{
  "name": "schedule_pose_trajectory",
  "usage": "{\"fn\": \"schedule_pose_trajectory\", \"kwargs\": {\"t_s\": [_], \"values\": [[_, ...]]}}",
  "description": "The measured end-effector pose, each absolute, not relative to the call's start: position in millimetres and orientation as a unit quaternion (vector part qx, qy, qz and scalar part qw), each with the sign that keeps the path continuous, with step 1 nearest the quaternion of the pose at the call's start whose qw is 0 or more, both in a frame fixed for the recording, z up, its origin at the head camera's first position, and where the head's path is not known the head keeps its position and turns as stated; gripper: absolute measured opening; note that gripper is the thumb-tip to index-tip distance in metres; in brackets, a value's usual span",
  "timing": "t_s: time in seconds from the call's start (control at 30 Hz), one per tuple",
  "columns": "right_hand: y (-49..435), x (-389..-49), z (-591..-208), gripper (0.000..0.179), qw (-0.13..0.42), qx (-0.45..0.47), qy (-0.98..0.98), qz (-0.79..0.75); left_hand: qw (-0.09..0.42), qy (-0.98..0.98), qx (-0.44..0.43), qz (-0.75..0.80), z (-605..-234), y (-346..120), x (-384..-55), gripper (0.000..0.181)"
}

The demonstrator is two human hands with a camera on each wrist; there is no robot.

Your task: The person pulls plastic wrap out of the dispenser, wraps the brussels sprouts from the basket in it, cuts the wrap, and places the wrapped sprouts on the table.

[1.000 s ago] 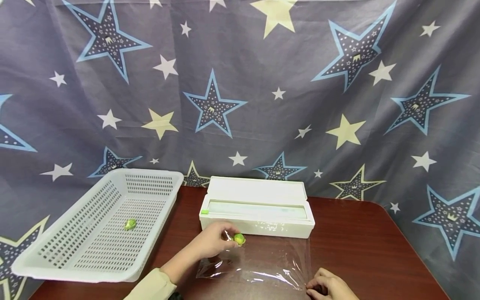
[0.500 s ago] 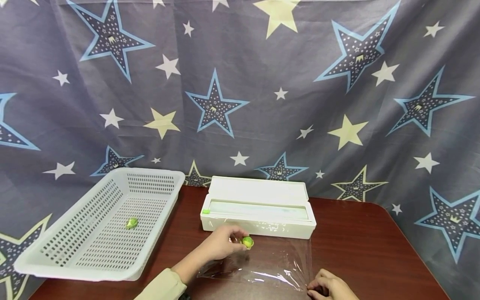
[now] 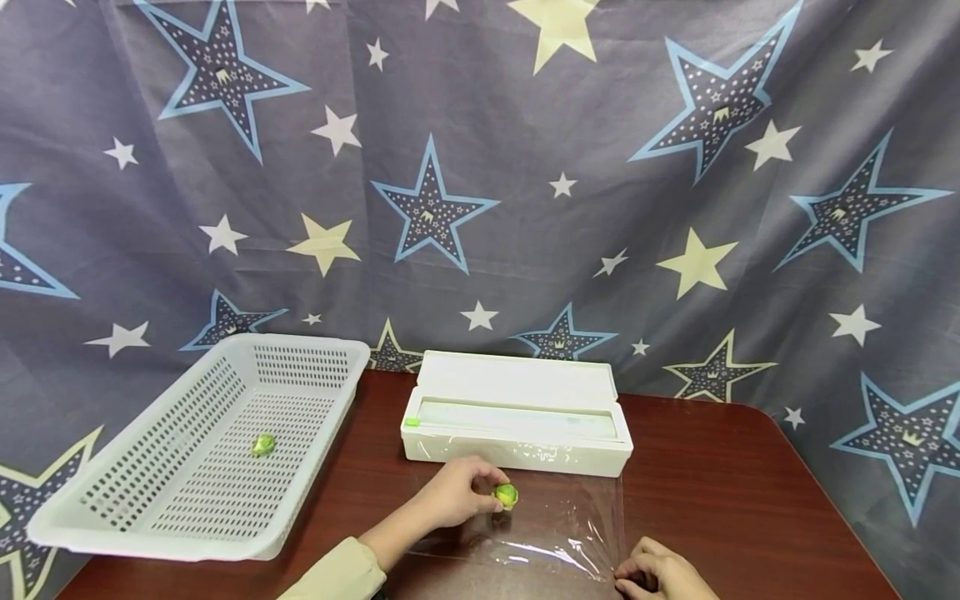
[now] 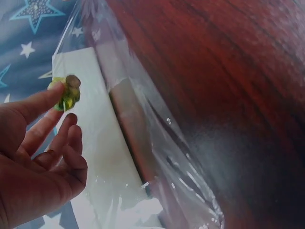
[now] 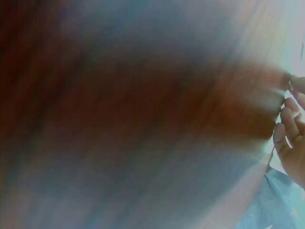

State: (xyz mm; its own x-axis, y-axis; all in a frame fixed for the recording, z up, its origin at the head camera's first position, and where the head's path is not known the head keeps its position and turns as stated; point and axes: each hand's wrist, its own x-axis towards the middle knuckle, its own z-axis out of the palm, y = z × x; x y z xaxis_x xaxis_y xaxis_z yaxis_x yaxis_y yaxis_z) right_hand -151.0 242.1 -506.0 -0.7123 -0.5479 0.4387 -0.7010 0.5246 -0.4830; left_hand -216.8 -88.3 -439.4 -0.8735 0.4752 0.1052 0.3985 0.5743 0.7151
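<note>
My left hand (image 3: 461, 493) pinches a small green-yellow Brussels sprout (image 3: 506, 497) between thumb and fingertips, over a sheet of clear plastic wrap (image 3: 555, 521). In the left wrist view the sprout (image 4: 70, 93) shows its brown cut stem. The wrap runs from a white wrap dispenser box (image 3: 517, 454), its lid raised, toward the front of the table. At the wrap's front right corner, my right hand (image 3: 660, 571) pinches the film and holds it taut. Only the fingers of the right hand (image 5: 291, 126) show at the edge of the right wrist view.
On the left stands a white perforated plastic basket (image 3: 303, 492) with another Brussels sprout (image 3: 263, 445) inside. A green slider (image 3: 412, 422) sits at the dispenser's left end. Behind the brown wooden table (image 3: 712, 475) hangs a grey star-patterned curtain (image 3: 480, 167).
My left hand has carried the Brussels sprout to the right and slightly toward me, over the middle of the wrap. The right hand keeps its hold on the corner.
</note>
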Motion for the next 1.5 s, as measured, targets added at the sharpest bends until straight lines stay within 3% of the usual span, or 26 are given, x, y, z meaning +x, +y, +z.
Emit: {"fn": "schedule_pose_trajectory", "kwargs": {"t_s": [0.57,1.23,1.5], "values": [[242,-153,-505,0.008,0.106,0.360,-0.868,0.325,0.060,0.883,0.239,0.399,-454,-78,-219,0.022],[241,-152,-507,0.014,0.135,0.366,-0.865,0.316,0.009,0.919,0.250,0.305,-465,-71,-219,0.028],[240,-152,-506,0.014,0.135,0.365,-0.866,0.315,0.026,0.918,0.241,0.314,-465,-74,-215,0.032]]}}
